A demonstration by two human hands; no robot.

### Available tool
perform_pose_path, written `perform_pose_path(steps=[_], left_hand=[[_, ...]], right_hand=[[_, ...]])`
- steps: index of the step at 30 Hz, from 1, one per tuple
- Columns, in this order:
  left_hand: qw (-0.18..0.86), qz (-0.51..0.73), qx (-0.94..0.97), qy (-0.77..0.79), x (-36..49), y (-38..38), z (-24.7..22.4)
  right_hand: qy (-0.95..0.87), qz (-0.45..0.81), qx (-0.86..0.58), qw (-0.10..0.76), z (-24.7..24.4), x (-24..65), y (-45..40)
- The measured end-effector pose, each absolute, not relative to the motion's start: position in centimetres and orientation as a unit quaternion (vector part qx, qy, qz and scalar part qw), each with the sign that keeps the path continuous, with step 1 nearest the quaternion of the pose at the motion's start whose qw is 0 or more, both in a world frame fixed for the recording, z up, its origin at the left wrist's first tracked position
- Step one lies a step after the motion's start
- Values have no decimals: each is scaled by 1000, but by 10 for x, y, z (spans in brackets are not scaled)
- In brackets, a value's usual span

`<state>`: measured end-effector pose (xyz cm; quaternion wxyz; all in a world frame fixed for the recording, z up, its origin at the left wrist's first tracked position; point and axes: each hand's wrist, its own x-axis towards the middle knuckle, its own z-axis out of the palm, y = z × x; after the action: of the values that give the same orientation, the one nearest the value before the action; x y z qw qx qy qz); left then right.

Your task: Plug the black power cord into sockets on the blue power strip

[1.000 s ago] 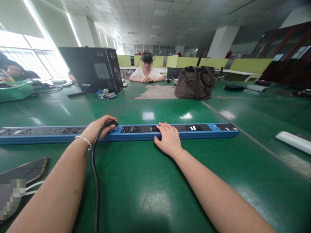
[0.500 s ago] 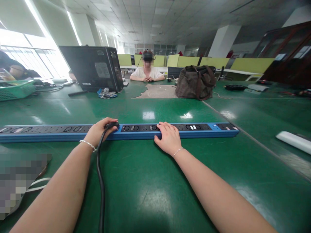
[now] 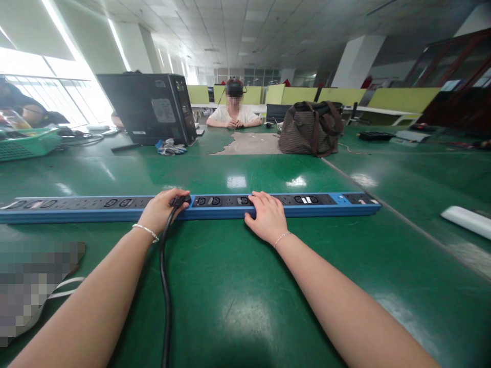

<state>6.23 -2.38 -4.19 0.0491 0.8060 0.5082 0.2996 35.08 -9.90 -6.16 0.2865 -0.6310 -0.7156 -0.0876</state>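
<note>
A long blue power strip (image 3: 226, 213) with black sockets lies crosswise on the green table (image 3: 215, 286). My left hand (image 3: 161, 210) is closed around a black plug (image 3: 180, 200) at the strip, left of the middle. Whether the plug sits in a socket is hidden by my fingers. Its thick black cable (image 3: 165, 296) hangs toward me over the table. My right hand (image 3: 267, 217) lies on the strip right of the middle, fingers stretched over the top and thumb against the front side.
Behind the strip stand a black computer case (image 3: 149, 110), a glove (image 3: 171, 147) and a brown bag (image 3: 311, 128). A person (image 3: 233, 110) sits across the table. At left is a green basket (image 3: 32, 145); at right, a white bar-shaped object (image 3: 466, 220).
My left hand and the plug have shifted slightly right, and the plug looks more upright against the strip. The cable has swung a little right. My right hand stays put on the strip.
</note>
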Motion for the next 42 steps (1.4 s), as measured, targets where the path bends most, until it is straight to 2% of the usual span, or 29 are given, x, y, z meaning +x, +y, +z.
perform_pose_path(steps=[16, 31, 42], left_hand=[[-17, 314, 795, 519, 66, -31, -56], [28, 262, 802, 536, 60, -36, -45], [-7, 295, 793, 533, 69, -36, -49]], right_hand=[[-721, -87, -630, 276, -62, 353, -99], [-719, -79, -630, 281, -59, 353, -98], [-718, -84, -629, 285, -60, 352, -98]])
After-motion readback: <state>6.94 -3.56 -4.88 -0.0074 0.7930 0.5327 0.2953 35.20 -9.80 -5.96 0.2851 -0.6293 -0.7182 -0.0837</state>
